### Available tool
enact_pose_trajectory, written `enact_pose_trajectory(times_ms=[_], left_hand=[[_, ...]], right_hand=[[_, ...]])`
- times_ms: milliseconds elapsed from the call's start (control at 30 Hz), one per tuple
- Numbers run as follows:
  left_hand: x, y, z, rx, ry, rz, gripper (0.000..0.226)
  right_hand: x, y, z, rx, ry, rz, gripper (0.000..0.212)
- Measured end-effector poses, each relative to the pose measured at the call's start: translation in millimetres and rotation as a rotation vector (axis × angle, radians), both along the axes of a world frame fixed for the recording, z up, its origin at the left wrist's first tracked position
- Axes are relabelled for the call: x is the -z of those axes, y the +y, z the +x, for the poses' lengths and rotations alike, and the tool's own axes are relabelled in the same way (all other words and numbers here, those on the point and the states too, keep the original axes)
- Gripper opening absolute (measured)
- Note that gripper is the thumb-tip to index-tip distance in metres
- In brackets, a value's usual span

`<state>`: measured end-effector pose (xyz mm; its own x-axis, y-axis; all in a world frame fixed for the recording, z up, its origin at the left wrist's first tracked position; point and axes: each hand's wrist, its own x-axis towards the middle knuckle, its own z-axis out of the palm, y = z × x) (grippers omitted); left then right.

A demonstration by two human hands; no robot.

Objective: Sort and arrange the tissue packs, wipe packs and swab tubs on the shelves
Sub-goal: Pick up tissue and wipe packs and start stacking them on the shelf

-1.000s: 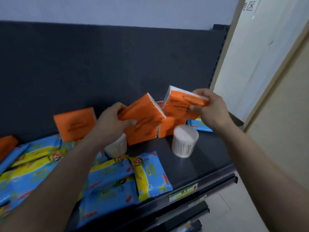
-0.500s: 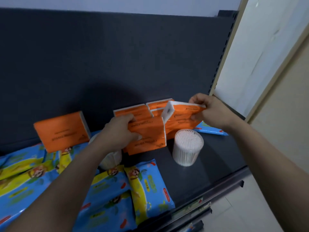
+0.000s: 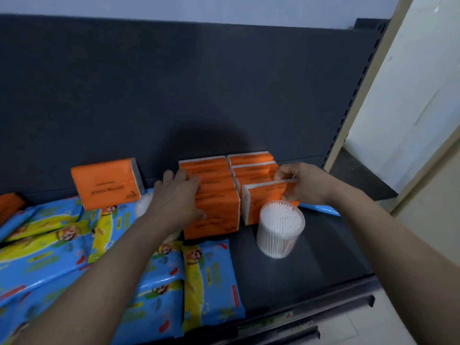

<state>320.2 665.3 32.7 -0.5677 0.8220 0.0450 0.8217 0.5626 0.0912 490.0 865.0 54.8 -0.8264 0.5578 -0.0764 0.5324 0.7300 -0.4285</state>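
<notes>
Step in hand, by the look of it: squaring up the orange tissue packs into two rows at the back right of the shelf point(image 3: 311, 265). L hand point(image 3: 178, 195) is wrapped over the front pack of the left row point(image 3: 219, 217), fingers over the top edge & thumb on the face, grasping it upright against the packs behind. R hand point(image 3: 302, 185) pinches the front pack of the right row point(image 3: 263, 197) at its top right corner. That pack sits a bit skewed vs. the ones behind it, with its white end turned toward the left row. A swab tub point(image 3: 280, 229) stands just in front of it; can't tell if they touch. A 2nd tub point(image 3: 143, 206) peeks out behind the L wrist, mostly hidden. One leaning tissue pack point(image 3: 107, 183) rests on the back panel point(image 3: 224, 95), apart from the rows. Wipe packs point(image 3: 211, 277) lie flat & overlapping across the left and front. Task looks roughly midway. The next move prob. calls for nudging the right pack flush, letting go w/o tipping either row, then fetching the leaning pack. The R wrist needs to clear the near tub, which is tall, light & likely easy to knock.
</notes>
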Motion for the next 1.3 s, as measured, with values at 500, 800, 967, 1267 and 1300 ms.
enact_pose_trajectory(times_ms=[500, 800, 967, 1267, 1300], left_hand=[[10, -5, 14, -0.029, 0.126, 0.004, 0.059], [-9, -18, 27, -0.127, 0.009, 0.323, 0.044], [-16, -46, 36, -0.166, -0.040, 0.548, 0.017], [10, -124, 48, -0.405, -0.110, 0.438, 0.011], [15, -131, 47, -0.419, -0.153, 0.380, 0.011]], right_hand=[[-1, 4, -10, -0.053, -0.172, 0.190, 0.020], [-19, -31, -15, -0.169, 0.060, 0.236, 0.046], [-22, -69, -25, -0.363, 0.222, 0.111, 0.028], [7, -130, -51, -0.693, -0.230, 0.121, 0.028], [10, -133, -53, -0.681, -0.318, 0.133, 0.036]])
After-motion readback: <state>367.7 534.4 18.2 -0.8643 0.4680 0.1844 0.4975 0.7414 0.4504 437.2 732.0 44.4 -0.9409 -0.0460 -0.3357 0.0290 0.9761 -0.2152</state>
